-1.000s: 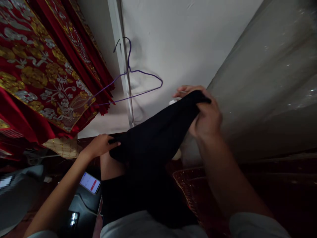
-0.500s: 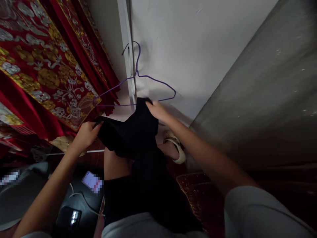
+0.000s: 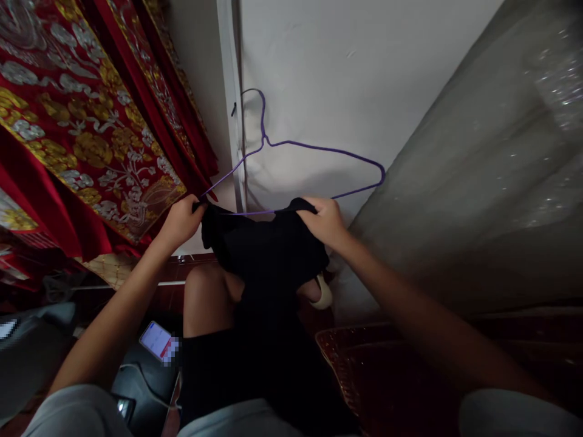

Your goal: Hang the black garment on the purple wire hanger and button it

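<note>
Black garment (image 3: 273, 246) hangs between the left hand (image 3: 183, 220) and right hand (image 3: 324, 221), each closed on its upper edge. Just beyond, the purple hanger (image 3: 314, 146) runs lengthwise left to right, one end at the left hand, the other jutting past the right; the pale wall (image 3: 346, 85) stands behind.

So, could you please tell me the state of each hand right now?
Left hand: closed, holding the black garment.
Right hand: closed, holding the same garment.
</note>
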